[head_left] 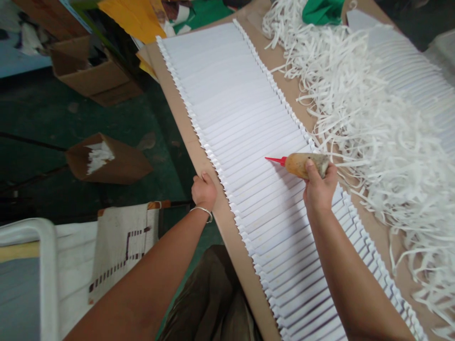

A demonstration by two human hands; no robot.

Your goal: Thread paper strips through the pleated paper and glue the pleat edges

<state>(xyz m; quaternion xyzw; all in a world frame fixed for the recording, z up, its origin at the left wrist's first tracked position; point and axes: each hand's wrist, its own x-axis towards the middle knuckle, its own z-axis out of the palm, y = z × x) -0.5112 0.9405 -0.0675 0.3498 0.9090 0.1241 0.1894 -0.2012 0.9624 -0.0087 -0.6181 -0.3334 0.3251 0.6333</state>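
Observation:
In my right hand (322, 184) is a glue bottle (296, 165) with a stained yellowish body and a red pointed nozzle (275, 160). The nozzle points left, over a long row of overlapping white paper pieces (245, 128) with notched edges. Whether its tip touches the paper I cannot tell. My left hand (204, 192), with a bangle at the wrist, is closed at the near left edge of the brown table (223, 208), beside the row. Its fingers curl at the edge and are partly hidden.
A large heap of white strips (359, 109) lies right of the row, with more overlapping sheets (408, 61) beyond. Yellow paper (135, 19) and green material (206, 14) sit at the far end. Cardboard boxes (117, 163) and a woven stool (124, 241) stand at left.

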